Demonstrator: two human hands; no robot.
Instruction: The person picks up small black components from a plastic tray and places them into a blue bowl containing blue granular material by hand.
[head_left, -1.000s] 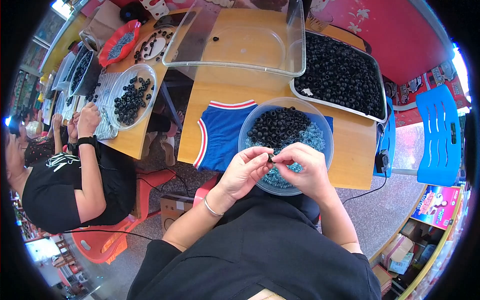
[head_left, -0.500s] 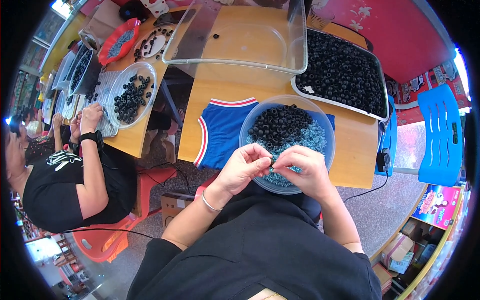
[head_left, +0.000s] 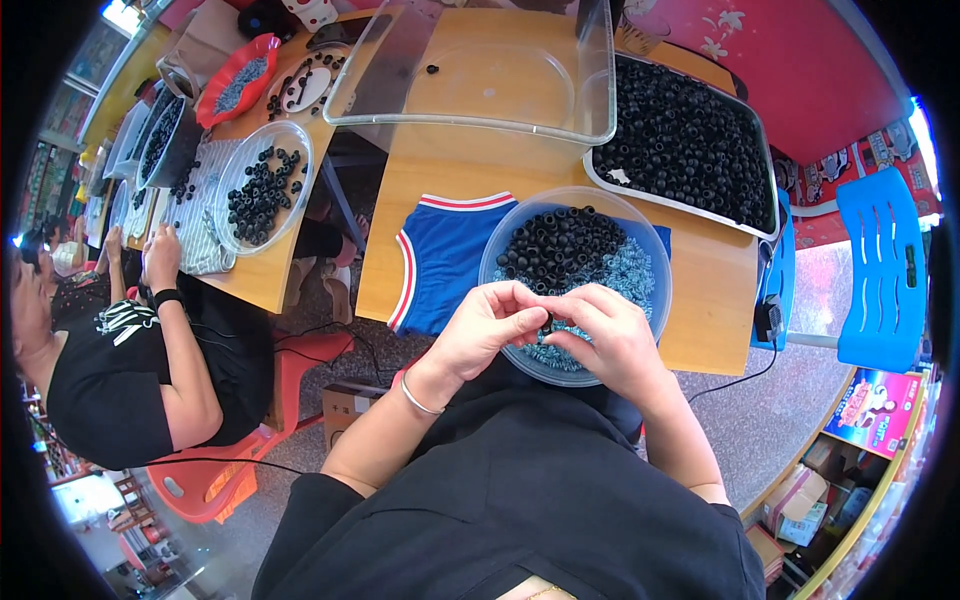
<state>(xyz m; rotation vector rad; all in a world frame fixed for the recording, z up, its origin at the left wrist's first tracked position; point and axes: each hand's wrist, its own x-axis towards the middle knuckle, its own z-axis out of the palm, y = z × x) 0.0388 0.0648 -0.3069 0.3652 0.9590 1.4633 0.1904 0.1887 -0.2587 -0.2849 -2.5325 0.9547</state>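
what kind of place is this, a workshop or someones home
Most likely a small hand-assembly workshop. Wooden tables hold a big tray of black ring parts and a clear bowl of black and bluish pieces, and a second person sorts similar parts at the next table.

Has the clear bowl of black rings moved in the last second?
No. The clear bowl sits in the same spot on the blue cloth, beside the grey tray.
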